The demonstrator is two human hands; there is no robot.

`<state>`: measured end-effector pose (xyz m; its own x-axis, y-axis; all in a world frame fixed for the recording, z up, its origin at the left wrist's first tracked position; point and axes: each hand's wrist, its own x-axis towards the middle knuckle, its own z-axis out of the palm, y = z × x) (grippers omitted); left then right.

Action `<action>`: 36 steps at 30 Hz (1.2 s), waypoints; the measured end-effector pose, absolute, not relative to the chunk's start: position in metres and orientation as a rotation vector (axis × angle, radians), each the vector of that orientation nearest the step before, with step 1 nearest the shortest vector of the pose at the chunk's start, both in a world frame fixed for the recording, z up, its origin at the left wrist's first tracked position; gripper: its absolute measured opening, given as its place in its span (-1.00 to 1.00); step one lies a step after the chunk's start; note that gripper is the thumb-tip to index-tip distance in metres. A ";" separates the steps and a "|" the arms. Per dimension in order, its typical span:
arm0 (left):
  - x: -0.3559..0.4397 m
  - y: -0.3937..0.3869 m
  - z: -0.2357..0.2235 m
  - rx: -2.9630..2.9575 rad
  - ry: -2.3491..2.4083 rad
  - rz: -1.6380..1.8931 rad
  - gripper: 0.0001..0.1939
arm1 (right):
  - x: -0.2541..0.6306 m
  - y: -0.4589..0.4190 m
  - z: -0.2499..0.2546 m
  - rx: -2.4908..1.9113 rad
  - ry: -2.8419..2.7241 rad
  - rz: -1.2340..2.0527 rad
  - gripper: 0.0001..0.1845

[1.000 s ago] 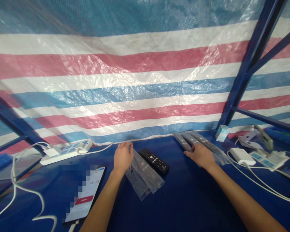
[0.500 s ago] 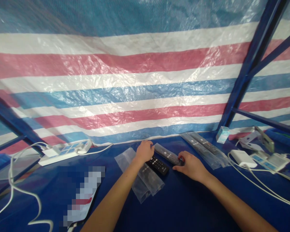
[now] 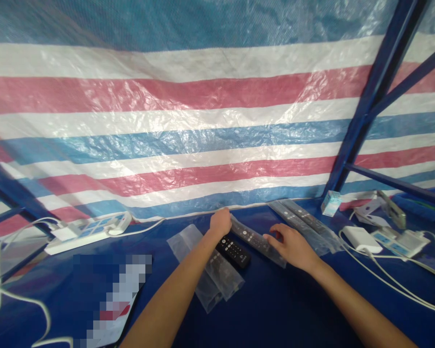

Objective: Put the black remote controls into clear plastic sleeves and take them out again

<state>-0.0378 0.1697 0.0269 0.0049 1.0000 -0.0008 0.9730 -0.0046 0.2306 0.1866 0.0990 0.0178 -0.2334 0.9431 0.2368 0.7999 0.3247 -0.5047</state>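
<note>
My left hand is curled at the far ends of a bare black remote control and a remote control in a clear plastic bag; its fingertips are hidden, so what it grips does not show. My right hand hovers by the near end of that bagged remote, thumb and fingers apart, holding nothing. Under my left forearm lie clear bags, with a dark remote showing inside one. Two more bagged remotes rest side by side behind my right hand.
A phone, partly pixelated, lies at the left front. White power strips with cables stand at left and right. At right are a white charger, a small box and a phone on a stand. Striped sheeting hangs behind.
My right hand has let go of the bagged remote's near end, and its fingers have spread. The bag's near end now shows. My left hand stays at the far end, more closed.
</note>
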 end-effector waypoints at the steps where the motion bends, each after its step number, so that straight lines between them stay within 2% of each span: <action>1: -0.039 0.169 0.028 2.116 2.094 0.256 -0.69 | 0.187 0.099 0.018 -1.530 -2.091 0.382 -0.64; 9: -0.051 0.172 0.031 2.142 2.000 0.221 -0.82 | 0.189 0.099 0.022 -1.511 -2.088 0.397 -0.64; 14: -0.053 0.164 0.038 2.194 2.026 0.244 -0.78 | 0.190 0.099 0.025 -1.510 -2.082 0.386 -0.65; 18: -0.054 0.158 0.065 2.264 2.089 0.311 -0.72 | 0.193 0.099 0.028 -1.511 -2.070 0.374 -0.62; 28: -0.035 0.137 0.155 2.536 1.851 0.448 -0.77 | 0.197 0.096 0.037 -1.509 -2.114 0.481 -0.44; 31: -0.030 0.130 0.170 2.545 1.795 0.546 -0.79 | 0.203 0.094 0.040 -1.539 -2.200 0.560 -0.47; 33: -0.028 0.126 0.177 2.536 1.804 0.619 -0.80 | 0.205 0.093 0.039 -1.559 -2.298 0.608 -0.42; 36: -0.024 0.121 0.185 2.541 1.834 0.634 -0.81 | 0.200 0.089 0.033 -1.569 -2.391 0.557 -0.45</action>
